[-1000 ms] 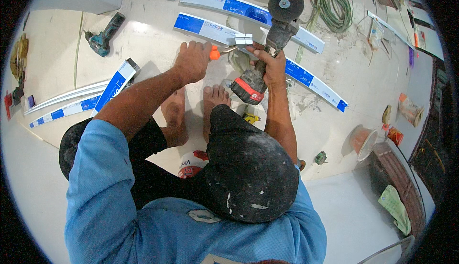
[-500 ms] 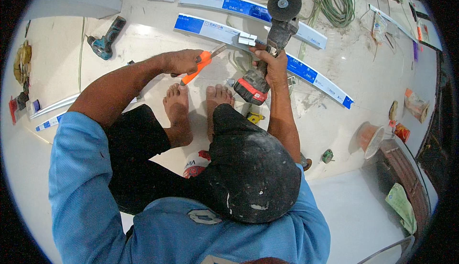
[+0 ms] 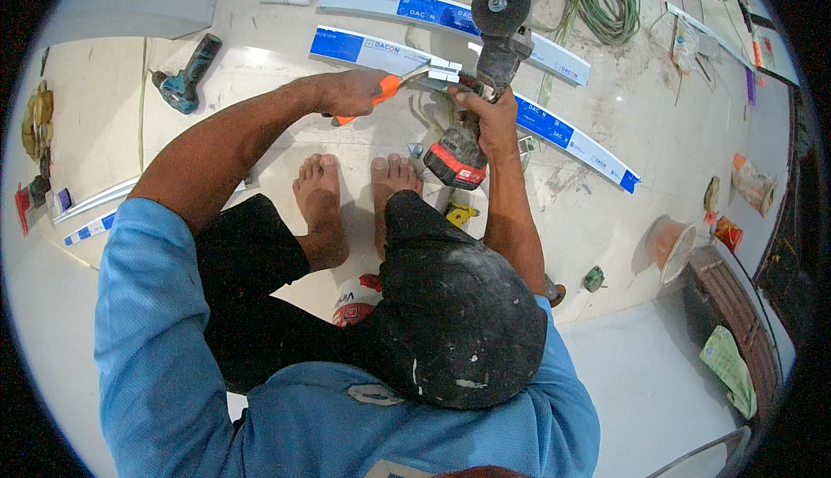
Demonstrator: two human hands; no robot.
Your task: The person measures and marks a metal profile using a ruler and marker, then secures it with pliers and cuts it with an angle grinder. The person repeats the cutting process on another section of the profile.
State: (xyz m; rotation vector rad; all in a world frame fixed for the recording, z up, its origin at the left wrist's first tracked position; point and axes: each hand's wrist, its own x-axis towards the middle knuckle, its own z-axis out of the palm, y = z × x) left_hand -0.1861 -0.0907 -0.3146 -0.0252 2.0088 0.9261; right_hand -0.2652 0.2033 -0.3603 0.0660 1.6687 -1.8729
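My left hand (image 3: 346, 96) is closed around an orange-handled utility knife (image 3: 387, 89). Its metal tip reaches a small white piece of profile (image 3: 445, 70), close to my right fingertips. My right hand (image 3: 493, 116) wraps the body of a cordless angle grinder (image 3: 498, 61). The grinder's dark disc (image 3: 501, 6) points away from me, and its red-and-black battery (image 3: 455, 160) is nearest my feet. Whether my right fingers also pinch the white piece is hard to see. Beneath the hands lies a long white profile with blue film (image 3: 563, 132).
Another film-covered profile (image 3: 424, 8) lies farther off. On the left are a teal cordless drill (image 3: 186, 76) and more white strips (image 3: 95, 197). A coiled green hose (image 3: 606, 6) is at the far right. A bucket (image 3: 671, 246) stands to the right, and a yellow tool (image 3: 461, 213) lies by my right knee.
My left hand has moved up and to the right, bringing the knife's tip to the small white piece. My right hand and the grinder have hardly moved.
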